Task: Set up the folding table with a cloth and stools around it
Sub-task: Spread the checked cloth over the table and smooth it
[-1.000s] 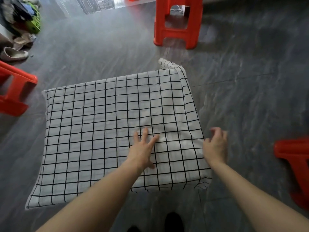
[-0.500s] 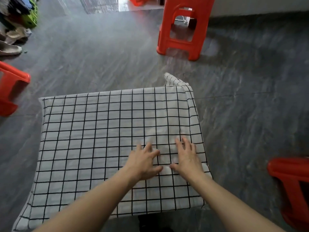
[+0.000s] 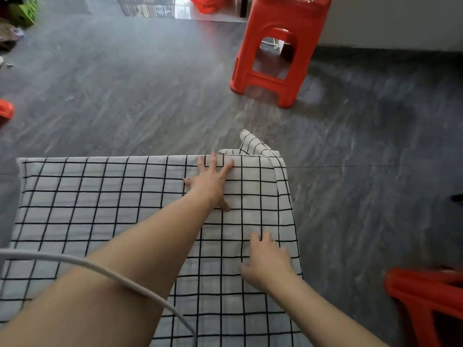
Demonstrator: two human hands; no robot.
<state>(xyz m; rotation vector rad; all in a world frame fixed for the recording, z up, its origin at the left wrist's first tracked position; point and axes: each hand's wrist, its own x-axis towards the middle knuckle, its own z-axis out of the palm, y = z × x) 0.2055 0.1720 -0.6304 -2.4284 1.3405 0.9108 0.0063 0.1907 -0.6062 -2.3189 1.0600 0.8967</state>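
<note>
- Your checked cloth [image 3: 100, 209] already lies over the folding table, white with a black grid, covering the top from the far edge to the near one; the table itself is hidden beneath it.
- Your left hand [image 3: 211, 181] presses flat near the far right part of the top, fingers spread and open, gripping nothing.
- Your right hand [image 3: 269, 264] rests on the cloth close to the right edge, fingers loosely open; it is a little blurred, so whether it pinches any fabric cannot be told.
- The far right corner [image 3: 253, 146] of the cloth is bunched and folded upward, not lying smooth, so the spreading looks nearly done but not finished.
- One red stool [image 3: 278, 53] stands well apart on the grey floor beyond the table, a second [image 3: 426, 304] sits near your right side, and a sliver of a third [image 3: 5, 111] shows at the left.
- By this view, drawing the stools in around the table looks like the main step left.
- A white cable [image 3: 120, 276] crosses your left forearm.
</note>
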